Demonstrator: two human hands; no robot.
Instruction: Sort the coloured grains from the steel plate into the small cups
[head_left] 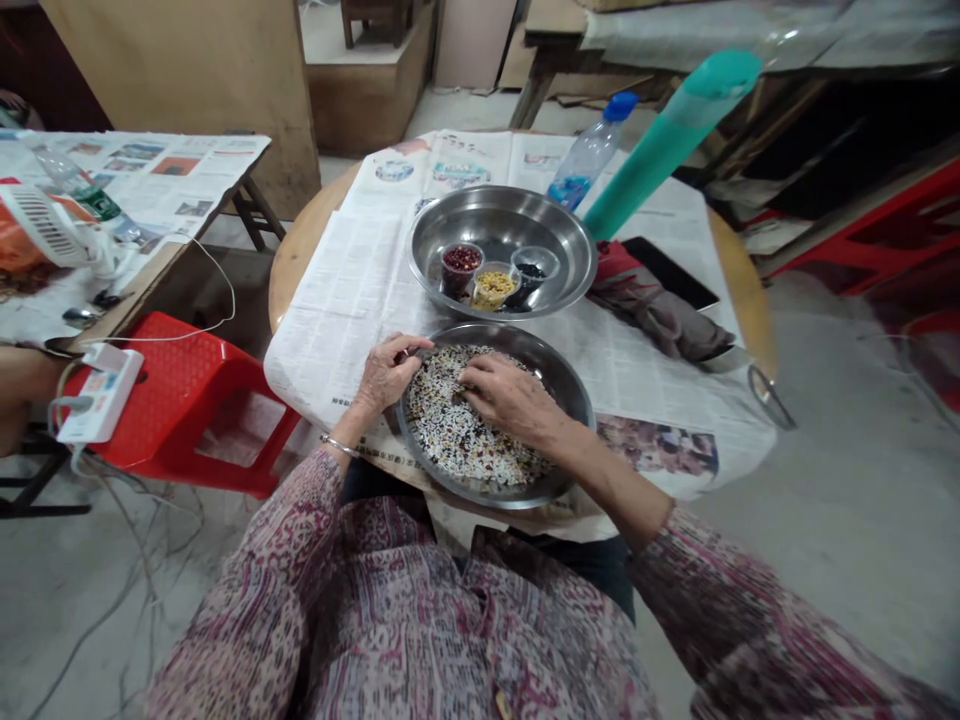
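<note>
A steel basin (576, 400) in front of me holds a spread of mixed grains (457, 440), mostly white with black, yellow and dark red bits. At its left rim is my left hand (386, 375), fingers curled toward the thumb; something small and dark red shows by them, too small to name. My right hand (514, 395) reaches over the basin, its bent fingertips pressed together down at the grains. What they pinch is hidden. Behind, a second steel basin (559, 285) holds clear cups of dark red beans (461, 260), yellow grains (493, 287) and black beans (531, 272).
Newspaper (341, 290) covers the round table. Behind the basins stand a blue-capped bottle (589, 155) and a tall green tube (667, 145). A grey and red cloth bundle (660, 310) and a phone (670, 272) lie right. Left are a red stool (187, 400) and power strip (101, 395).
</note>
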